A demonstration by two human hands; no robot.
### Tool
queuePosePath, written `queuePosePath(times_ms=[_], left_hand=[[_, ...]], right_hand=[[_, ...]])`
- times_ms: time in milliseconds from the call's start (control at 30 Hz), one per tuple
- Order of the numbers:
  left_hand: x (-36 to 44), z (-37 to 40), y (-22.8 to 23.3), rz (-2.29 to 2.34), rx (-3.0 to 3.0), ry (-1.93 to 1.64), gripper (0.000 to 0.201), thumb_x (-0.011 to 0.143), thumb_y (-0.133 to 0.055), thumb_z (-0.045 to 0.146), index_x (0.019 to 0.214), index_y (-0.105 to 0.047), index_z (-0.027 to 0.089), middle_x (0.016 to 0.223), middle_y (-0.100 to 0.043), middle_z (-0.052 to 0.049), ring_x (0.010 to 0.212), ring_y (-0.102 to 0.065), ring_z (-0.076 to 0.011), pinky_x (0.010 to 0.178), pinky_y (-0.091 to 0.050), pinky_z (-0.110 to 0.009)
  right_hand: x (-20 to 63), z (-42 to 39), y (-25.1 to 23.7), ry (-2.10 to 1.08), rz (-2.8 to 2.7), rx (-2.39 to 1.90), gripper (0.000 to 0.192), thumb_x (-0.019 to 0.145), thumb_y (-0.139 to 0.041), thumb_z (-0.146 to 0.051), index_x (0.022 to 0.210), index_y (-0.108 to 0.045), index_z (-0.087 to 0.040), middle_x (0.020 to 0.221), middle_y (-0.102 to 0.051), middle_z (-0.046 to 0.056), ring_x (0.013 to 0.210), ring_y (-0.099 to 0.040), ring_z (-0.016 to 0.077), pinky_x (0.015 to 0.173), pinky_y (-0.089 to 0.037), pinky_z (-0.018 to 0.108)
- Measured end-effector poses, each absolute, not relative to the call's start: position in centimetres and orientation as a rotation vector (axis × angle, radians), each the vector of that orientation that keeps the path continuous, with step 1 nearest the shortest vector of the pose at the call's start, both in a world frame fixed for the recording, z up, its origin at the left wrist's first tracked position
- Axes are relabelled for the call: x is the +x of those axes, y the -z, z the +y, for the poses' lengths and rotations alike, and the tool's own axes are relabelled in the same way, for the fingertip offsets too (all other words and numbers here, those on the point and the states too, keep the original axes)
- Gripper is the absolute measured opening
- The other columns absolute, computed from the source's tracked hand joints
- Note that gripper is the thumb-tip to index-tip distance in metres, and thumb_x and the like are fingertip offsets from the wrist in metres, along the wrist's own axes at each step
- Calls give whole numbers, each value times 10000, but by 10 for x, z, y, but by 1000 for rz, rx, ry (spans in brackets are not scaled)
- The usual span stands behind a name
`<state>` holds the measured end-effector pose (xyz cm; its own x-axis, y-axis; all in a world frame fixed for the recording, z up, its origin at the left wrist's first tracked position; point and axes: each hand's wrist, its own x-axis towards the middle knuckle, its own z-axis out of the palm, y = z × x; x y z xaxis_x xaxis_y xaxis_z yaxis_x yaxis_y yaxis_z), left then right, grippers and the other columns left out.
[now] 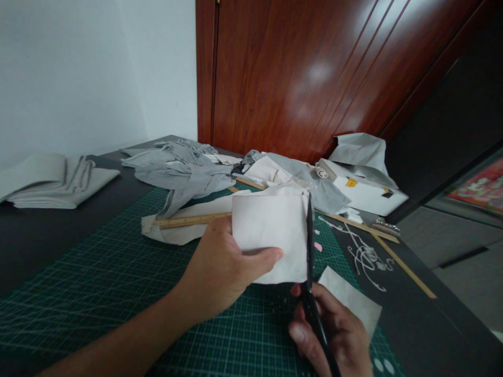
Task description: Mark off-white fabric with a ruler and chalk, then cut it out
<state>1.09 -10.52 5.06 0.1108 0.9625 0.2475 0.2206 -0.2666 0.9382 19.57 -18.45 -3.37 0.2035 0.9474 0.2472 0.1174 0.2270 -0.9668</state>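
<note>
My left hand grips a white rectangular piece of fabric, thumb on its near face and the other fingers hidden behind. In my right hand is a pair of black scissors, held with the blades pointing away from me. The blades lie along the right edge of the white fabric; whether they are fully closed is hard to see. Under both hands spreads a green cutting mat with a grid. Another pale piece of fabric lies on the mat beside my right hand.
Grey cloth is heaped at the back. Folded pale fabric lies at left. Wooden rulers, tangled white cord and a white box are at right. Behind the table stand a white wall and a reddish wooden door.
</note>
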Motion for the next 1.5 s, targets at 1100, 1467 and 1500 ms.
queuePosePath(times_ms=[1100,1467,1500], left_hand=[[13,-104,-48,1049,1568,-1204,274,750,-815,216,1023,-796,238,972,-852,50,872,-806,-232,753,-627,-270],[12,-105,-48,1067,1582,-1205,261,744,-825,217,1003,-804,242,948,-851,64,876,-804,-213,771,-622,-245],[13,-105,-48,1071,1580,-1199,249,746,-824,222,993,-806,241,931,-850,63,861,-804,-213,752,-623,-244]], right_hand=[[192,-185,29,-846,-1161,-1239,344,705,-918,-452,963,-786,-267,573,-557,-68,490,-402,102,483,-261,236],[192,-186,26,-824,-1178,-1276,313,691,-906,-420,949,-797,-282,566,-560,-73,480,-412,104,473,-282,229],[192,-186,26,-818,-1179,-1277,308,688,-908,-414,943,-798,-281,562,-563,-73,476,-413,104,470,-286,229]])
